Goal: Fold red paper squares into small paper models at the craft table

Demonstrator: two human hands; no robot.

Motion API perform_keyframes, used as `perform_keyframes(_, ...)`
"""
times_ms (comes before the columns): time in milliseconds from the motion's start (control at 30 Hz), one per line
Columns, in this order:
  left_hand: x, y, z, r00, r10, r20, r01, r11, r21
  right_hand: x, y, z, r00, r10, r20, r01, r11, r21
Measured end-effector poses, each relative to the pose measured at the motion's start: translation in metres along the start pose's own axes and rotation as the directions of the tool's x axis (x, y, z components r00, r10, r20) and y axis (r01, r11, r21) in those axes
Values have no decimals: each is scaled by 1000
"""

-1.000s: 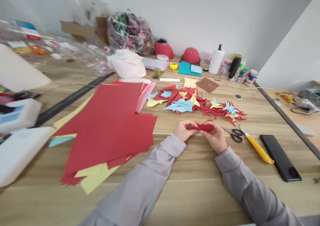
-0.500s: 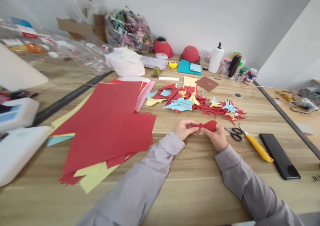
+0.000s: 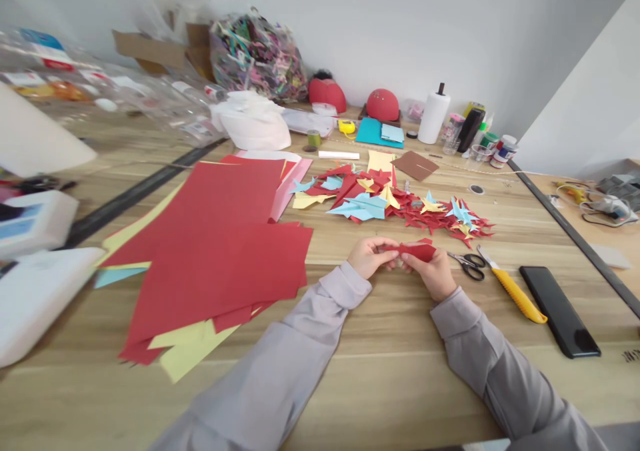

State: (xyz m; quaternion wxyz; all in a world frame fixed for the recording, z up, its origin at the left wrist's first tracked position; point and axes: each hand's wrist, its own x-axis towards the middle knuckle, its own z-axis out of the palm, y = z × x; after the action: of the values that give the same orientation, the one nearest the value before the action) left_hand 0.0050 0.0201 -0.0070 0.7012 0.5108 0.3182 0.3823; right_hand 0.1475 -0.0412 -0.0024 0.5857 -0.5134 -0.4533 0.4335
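A small folded piece of red paper [image 3: 419,251] is pinched between both hands above the table. My left hand [image 3: 369,256] grips its left end with thumb and fingers. The right end is in my right hand [image 3: 434,272], whose thumb meets the paper near its middle. Part of the paper is hidden by the fingers. Just behind the hands lies a long heap of folded red, blue and yellow paper shapes [image 3: 363,206]. Large red sheets [image 3: 210,258] are spread at the left, with yellow sheets [image 3: 193,354] sticking out under them.
Right of my right hand lie black scissors [image 3: 473,266], a yellow cutter [image 3: 517,294] and a black phone [image 3: 559,311]. Bottles and jars stand at the back right. A bag of colourful scraps [image 3: 257,58] and clear plastic bottles are at the back left.
The red paper has tilted between the fingers, and its upper flap now shows as a narrow strip. Both hands keep nearly the same place.
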Motion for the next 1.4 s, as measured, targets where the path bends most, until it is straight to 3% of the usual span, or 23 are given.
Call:
perform_keyframes(333,3,-3,-3,999,-54,9,54,993,-106,-4,-2,8,998,41,-50,-35,993,110)
perform_keyframes(600,0,-1,-1,1000,-8,8,9,995,-103,-4,-1,8,993,104,-56,-86,962,259)
perform_keyframes(700,0,2,-2,999,-34,13,36,989,-142,-4,-1,5,995,99,-11,-94,970,226)
perform_keyframes(833,1,4,-5,998,-61,23,64,988,-141,-4,-3,0,998,8,56,-11,999,50)
perform_keyframes(967,2,3,-7,998,-51,41,55,992,-116,-5,-7,-3,999,-41,33,43,997,-69)
perform_keyframes(1200,2,1,-7,997,-47,67,53,995,-90,-7,-5,2,999,13,35,-14,1000,13)
perform_keyframes(1400,2,1,-4,999,-32,16,33,994,-101,-6,-3,3,1000,5,-22,-5,999,35)
